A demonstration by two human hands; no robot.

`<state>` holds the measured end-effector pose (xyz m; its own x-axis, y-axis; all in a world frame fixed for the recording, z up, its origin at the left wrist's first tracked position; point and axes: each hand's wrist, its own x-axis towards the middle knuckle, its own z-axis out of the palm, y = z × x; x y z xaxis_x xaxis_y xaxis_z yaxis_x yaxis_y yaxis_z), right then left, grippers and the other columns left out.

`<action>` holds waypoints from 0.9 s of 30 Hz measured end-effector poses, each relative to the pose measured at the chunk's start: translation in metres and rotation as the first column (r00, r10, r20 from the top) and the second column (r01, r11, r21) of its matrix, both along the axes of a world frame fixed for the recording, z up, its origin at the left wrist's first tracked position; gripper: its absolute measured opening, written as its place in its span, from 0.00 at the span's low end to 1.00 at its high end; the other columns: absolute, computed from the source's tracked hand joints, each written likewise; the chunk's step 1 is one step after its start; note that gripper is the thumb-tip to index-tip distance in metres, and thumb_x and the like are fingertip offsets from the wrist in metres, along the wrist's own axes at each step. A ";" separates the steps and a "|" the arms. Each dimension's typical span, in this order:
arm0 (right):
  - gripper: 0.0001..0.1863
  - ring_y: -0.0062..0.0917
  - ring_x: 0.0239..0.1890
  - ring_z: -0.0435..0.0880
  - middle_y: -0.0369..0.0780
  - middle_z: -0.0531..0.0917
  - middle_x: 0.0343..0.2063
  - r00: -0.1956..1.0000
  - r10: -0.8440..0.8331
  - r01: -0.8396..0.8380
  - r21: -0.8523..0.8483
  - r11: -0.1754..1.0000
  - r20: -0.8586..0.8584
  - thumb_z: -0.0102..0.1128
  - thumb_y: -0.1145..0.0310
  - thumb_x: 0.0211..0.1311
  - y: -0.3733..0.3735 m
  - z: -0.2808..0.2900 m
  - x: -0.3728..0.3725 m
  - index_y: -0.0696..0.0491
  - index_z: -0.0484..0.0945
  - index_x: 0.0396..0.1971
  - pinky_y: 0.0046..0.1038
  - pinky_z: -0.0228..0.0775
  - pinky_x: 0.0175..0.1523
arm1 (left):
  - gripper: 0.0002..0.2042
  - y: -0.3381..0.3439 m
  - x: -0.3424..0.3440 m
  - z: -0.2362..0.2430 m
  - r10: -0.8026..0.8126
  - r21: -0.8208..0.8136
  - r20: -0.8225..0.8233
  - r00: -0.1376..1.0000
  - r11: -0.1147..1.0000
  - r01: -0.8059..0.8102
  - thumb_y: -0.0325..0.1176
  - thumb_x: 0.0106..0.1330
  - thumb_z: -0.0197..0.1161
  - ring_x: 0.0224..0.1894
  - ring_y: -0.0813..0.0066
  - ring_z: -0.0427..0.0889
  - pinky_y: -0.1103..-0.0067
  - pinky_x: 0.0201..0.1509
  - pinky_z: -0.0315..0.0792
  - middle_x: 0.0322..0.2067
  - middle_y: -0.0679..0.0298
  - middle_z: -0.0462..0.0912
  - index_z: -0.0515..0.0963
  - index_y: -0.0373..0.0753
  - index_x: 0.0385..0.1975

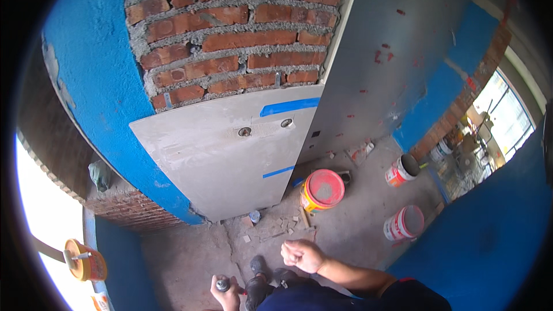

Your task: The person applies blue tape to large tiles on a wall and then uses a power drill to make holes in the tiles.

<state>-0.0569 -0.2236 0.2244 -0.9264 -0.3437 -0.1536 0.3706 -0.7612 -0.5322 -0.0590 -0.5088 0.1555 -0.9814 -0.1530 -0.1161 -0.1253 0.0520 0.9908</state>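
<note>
My left hand (229, 298) is low in the view, its fingers wrapped round a dark tool with a round black end (223, 284). A bit of red shows beside that hand; the tool's exact kind is unclear. My right hand (303, 255) is raised in front of my body with its fingers curled closed, and whatever may be in it is hidden. Ahead of both hands a large pale grey slab (224, 161) stands against the wall. It has two round holes with fittings in them and strips of blue tape (291, 106). Small metal clips (277, 79) stick up along its top edge.
Bare brick (247, 40) rises above the slab, beside a large grey panel wall (380, 63). A lidded bucket (324, 189) and two more buckets (404, 223) stand on the floor, near tile scraps (291, 223). A yellow tub (85, 260) is at the left.
</note>
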 end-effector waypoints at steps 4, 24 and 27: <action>0.18 0.13 0.25 0.68 0.30 0.71 0.23 0.968 0.242 -0.246 0.477 0.844 0.071 0.50 0.59 0.73 -0.014 -0.018 0.025 0.55 0.69 0.53 0.20 0.63 0.33 | 0.11 0.012 0.026 0.046 0.330 0.412 0.173 0.928 0.832 -0.373 0.17 0.55 0.58 0.16 0.79 0.68 0.82 0.23 0.70 0.17 0.68 0.68 0.65 0.42 0.25; 0.25 0.29 0.37 0.86 0.42 0.86 0.33 0.445 0.807 -0.392 0.895 -0.214 0.388 0.69 0.60 0.52 -0.223 -0.083 0.008 0.50 0.77 0.51 0.31 0.76 0.44 | 0.09 -0.122 0.148 -0.245 0.303 0.400 0.750 0.588 0.501 -0.768 0.33 0.65 0.58 0.25 0.75 0.77 0.78 0.32 0.73 0.26 0.65 0.79 0.78 0.36 0.40; 0.24 0.38 0.40 0.86 0.46 0.85 0.34 0.438 0.744 -0.291 0.863 -0.414 0.504 0.68 0.60 0.51 -0.264 -0.112 0.019 0.48 0.78 0.49 0.35 0.76 0.45 | 0.08 -0.148 0.150 -0.240 0.184 0.324 0.835 0.519 0.598 -0.733 0.33 0.66 0.59 0.31 0.76 0.79 0.78 0.34 0.73 0.27 0.65 0.82 0.80 0.36 0.37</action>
